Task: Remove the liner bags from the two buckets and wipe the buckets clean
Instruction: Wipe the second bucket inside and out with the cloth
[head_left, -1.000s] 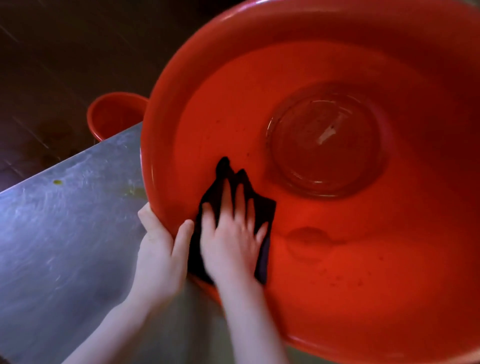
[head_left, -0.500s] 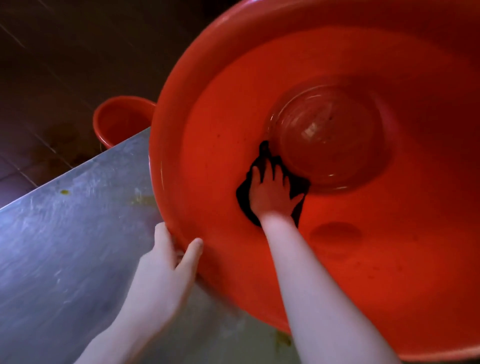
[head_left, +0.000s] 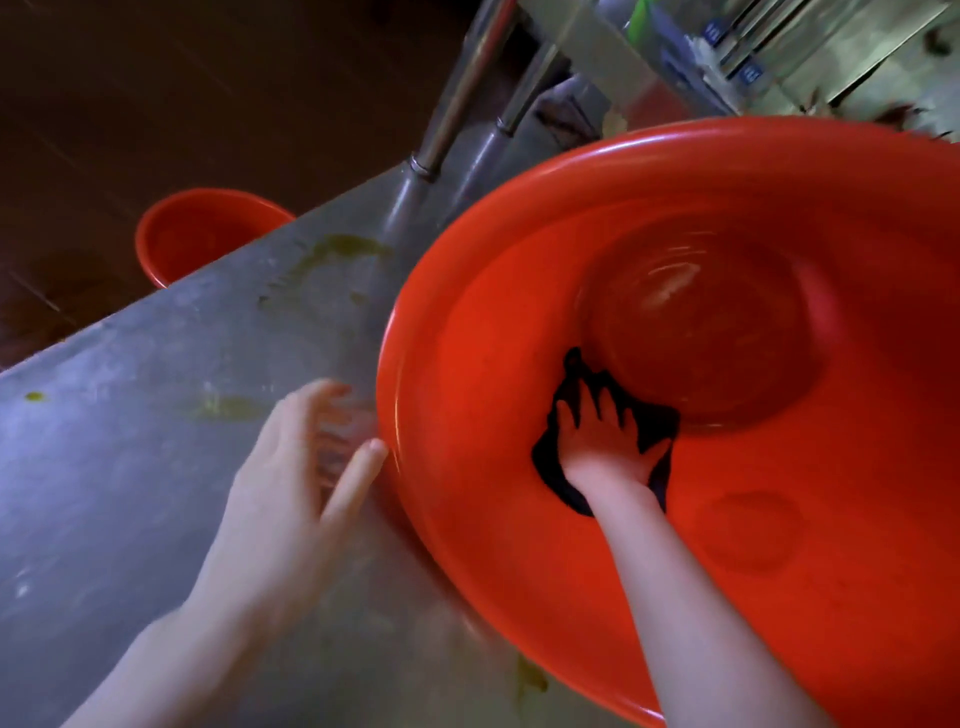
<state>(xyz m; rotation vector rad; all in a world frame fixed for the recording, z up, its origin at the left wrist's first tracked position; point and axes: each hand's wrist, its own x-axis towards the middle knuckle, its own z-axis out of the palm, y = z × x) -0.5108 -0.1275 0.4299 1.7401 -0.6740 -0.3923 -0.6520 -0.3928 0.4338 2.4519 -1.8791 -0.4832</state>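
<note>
Two buckets: both red, both bare inside as far as shows. The big bucket (head_left: 831, 519) lies tipped on the tabletop (head_left: 130, 441), at right. The second bucket (head_left: 202, 234) stands on the floor (head_left: 130, 104) past the tabletop's far left edge.
Right grip (head_left: 605, 441): fingers spread flat, pressing a dark cloth (head_left: 652, 423) against the big bucket's inner wall, just beside its round base.
Left grip (head_left: 301, 467): spread and loose, blurred, holding nothing, just beside the outside of the rim. I cannot tell whether the thumb touches the rim.
Step in hand: likely wiping the inside of the big bucket.
Doing it well: set the left grip on the rim so the tipped bucket cannot roll or slide. Press the cloth with the whole palm. Sweep in overlapping rings from base to rim, and work the crease round the base, where dirt probably hides.
Mouth: opens to the near left, toward the person; the base faces far right.
Long axis: mouth to base, running near left to far right, leaning rather than upright.
Tabletop: steel, with yellowish smears (head_left: 343, 244) at far left.
</note>
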